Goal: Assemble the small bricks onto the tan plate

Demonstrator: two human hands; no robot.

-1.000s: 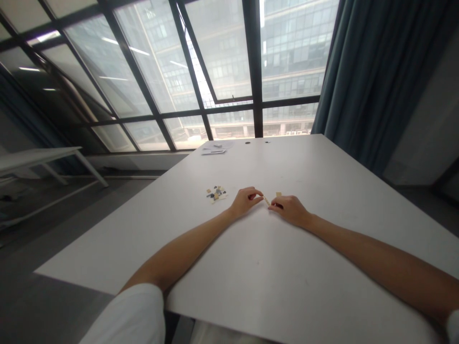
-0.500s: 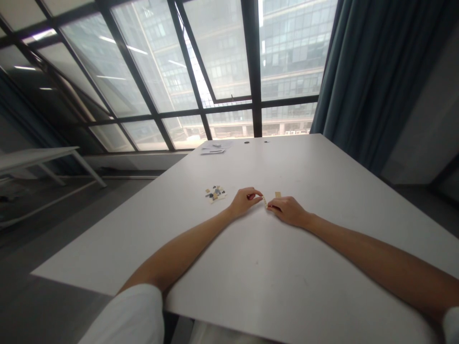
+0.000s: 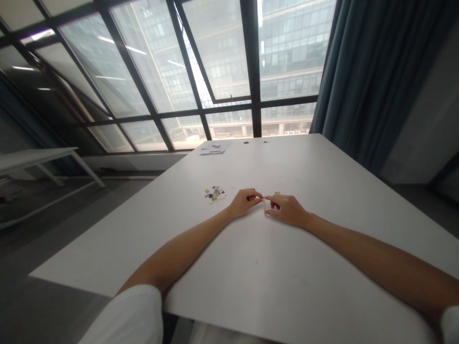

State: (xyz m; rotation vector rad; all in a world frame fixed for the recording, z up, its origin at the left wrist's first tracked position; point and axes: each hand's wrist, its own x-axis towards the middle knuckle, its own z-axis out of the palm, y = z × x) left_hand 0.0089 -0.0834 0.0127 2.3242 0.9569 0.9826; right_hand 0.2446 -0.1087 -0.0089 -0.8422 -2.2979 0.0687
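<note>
A narrow beige strip, apparently a studded toy-brick piece, is between my two hands over the white table. My left hand pinches its far end with thumb and forefinger. My right hand spans the strip, thumb at the near end and forefinger at the far end, close to my left fingertips. Just beyond my right hand lies a small tan plate, partly covered by the knuckles. To the left of my left hand is a pile of small tan, grey and dark brick pieces.
The white table stretches toward the windows. Papers lie at its far left, and a dark round disc sits near the far edge. A blue curtain hangs at the right; another table stands at the left.
My right thumb and forefinger have spread from a pinch at the strip's near end to span its length. My left hand has barely moved. The tan plate is more covered now.
</note>
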